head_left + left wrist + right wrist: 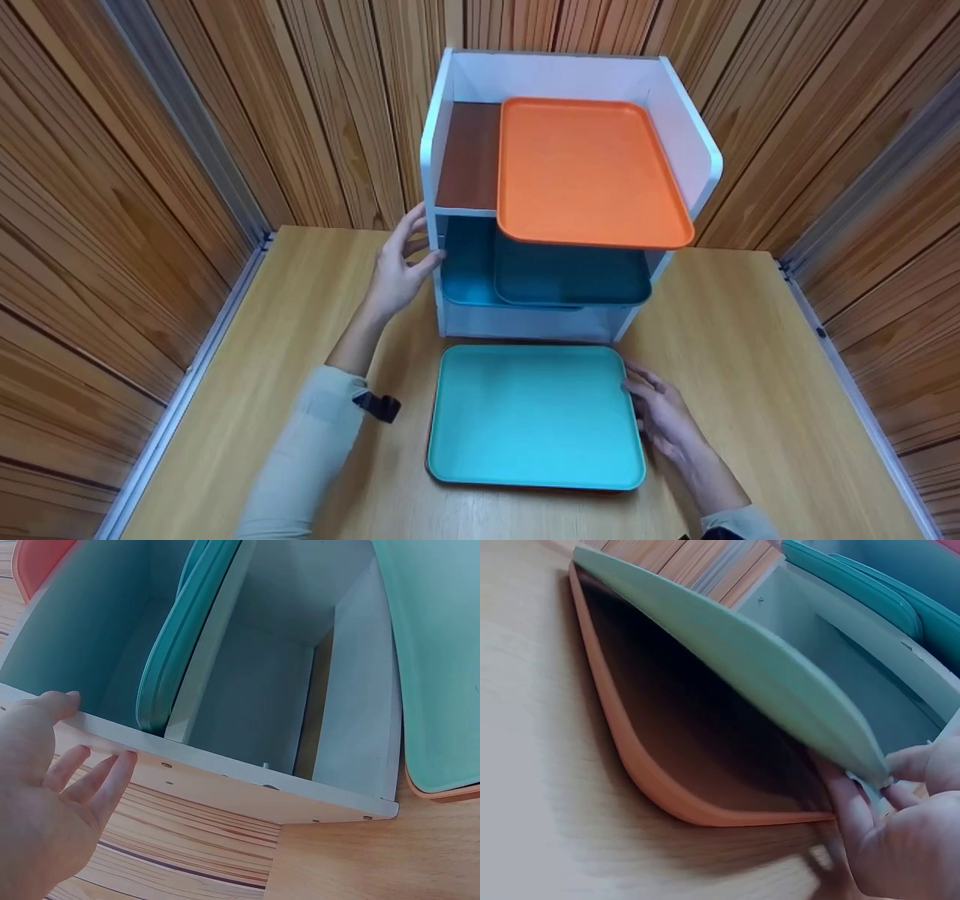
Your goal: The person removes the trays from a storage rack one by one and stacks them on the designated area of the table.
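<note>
A white shelf unit (525,321) stands at the back, and my left hand (401,270) holds the front edge of its left side panel. The thumb lies over the edge, with the fingers along the panel's outer face (112,780). In front of the unit is a turquoise tray (536,420). My right hand (664,412) pinches it by its right edge. The right wrist view shows that edge tilted up, with a dark gap above an orange-brown tray (630,757) lying beneath on the table.
An orange tray (585,172) lies on the brown top shelf (469,157), overhanging its front. Two overlapping teal trays (570,274) sit on the middle shelf. Wood-patterned walls (337,97) surround the wooden table (787,390).
</note>
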`<action>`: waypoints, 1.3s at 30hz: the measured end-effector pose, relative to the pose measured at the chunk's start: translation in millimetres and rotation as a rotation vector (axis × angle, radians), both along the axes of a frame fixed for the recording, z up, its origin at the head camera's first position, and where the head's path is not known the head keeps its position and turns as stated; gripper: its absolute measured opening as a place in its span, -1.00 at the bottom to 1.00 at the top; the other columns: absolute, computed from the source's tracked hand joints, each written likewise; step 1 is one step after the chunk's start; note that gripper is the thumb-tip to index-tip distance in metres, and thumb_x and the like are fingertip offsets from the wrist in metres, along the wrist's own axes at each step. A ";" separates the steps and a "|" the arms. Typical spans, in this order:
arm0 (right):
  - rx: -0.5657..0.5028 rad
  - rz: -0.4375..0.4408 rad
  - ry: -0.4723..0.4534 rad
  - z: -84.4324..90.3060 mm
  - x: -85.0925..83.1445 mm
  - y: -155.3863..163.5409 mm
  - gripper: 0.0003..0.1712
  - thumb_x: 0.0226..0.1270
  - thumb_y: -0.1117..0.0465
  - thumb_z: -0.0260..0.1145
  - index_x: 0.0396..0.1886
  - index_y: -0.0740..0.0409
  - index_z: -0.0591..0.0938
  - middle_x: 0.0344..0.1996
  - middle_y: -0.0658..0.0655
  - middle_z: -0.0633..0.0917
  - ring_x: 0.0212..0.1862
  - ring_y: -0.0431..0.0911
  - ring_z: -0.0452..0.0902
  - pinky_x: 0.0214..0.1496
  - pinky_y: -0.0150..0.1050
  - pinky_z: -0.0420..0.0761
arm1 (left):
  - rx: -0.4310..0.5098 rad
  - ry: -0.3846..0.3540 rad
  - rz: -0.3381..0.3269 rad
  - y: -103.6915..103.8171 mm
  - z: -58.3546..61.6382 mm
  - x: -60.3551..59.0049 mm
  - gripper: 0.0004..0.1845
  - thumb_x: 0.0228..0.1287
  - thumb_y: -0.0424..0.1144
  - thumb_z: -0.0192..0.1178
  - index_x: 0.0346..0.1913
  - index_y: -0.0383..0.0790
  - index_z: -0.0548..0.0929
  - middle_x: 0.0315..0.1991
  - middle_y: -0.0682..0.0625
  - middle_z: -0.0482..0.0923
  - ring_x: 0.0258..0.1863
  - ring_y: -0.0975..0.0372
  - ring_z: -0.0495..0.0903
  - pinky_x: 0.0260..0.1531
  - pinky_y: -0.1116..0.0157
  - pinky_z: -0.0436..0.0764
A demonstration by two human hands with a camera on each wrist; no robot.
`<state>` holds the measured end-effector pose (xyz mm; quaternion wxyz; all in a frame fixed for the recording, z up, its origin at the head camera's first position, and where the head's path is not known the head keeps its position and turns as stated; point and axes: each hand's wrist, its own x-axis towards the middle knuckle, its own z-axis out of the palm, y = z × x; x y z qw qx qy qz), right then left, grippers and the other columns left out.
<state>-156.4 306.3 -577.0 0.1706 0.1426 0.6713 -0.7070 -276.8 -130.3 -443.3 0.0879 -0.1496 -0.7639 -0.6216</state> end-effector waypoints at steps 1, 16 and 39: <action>0.035 0.004 0.007 1.1 -0.1 -0.1 -0.25 0.86 0.11 0.13 0.86 0.10 0.15 0.31 -0.01 0.71 0.11 -0.23 0.75 0.10 -0.21 0.85 | 0.000 0.002 0.002 -0.4 0.3 -0.1 -0.21 0.67 -0.30 0.29 0.81 -0.02 0.24 0.65 -0.18 0.47 0.55 -0.17 0.64 0.48 -0.22 0.72; 0.428 0.112 0.141 15.2 -3.7 -6.2 -0.34 0.75 0.28 0.19 0.69 0.44 0.38 0.18 0.34 0.68 -0.11 -0.10 0.68 -0.27 -0.28 0.81 | 0.010 -0.005 -0.008 0.2 1.0 0.4 -0.21 0.67 -0.31 0.28 0.81 -0.04 0.24 0.64 -0.20 0.47 0.55 -0.19 0.64 0.46 -0.22 0.73; 0.444 0.229 0.066 4.5 -11.7 5.5 -0.28 0.74 0.18 0.31 0.70 0.34 0.32 -0.32 0.09 0.72 -0.36 -0.10 0.69 -0.37 -0.31 0.80 | -0.001 -0.010 -0.004 -0.8 0.8 -0.7 -0.22 0.68 -0.34 0.28 0.80 -0.06 0.25 0.65 -0.24 0.46 0.56 -0.23 0.63 0.48 -0.25 0.70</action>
